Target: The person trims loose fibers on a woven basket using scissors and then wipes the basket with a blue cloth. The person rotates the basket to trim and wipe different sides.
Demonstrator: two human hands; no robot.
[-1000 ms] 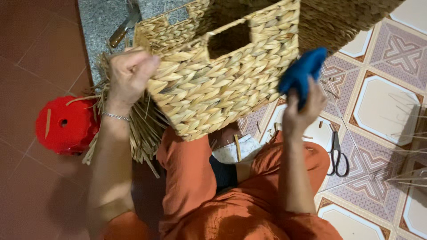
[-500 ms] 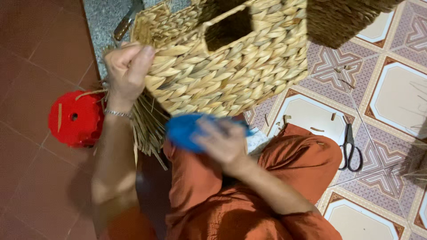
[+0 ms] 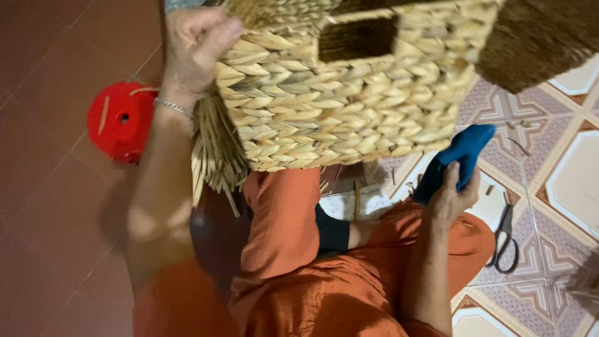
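Gripping the rim corner of the rectangular woven straw basket (image 3: pixel 349 93) with our left hand (image 3: pixel 196 43), fingers curled tight over the braid, we hold it tipped on its side above our lap, so that its wall with the cut-out handle faces up at us and the loose bundle of dry straw ends (image 3: pixel 215 156) hangs free beside our wrist. Our right hand (image 3: pixel 452 193), forearm raised from the knee, is closed around a folded blue cloth (image 3: pixel 462 153) just below the basket's lower edge, while black-handled scissors (image 3: pixel 505 240) lie on the patterned tile floor (image 3: pixel 561 206) and a round red plastic stool (image 3: pixel 118 122) stands apart at the left.
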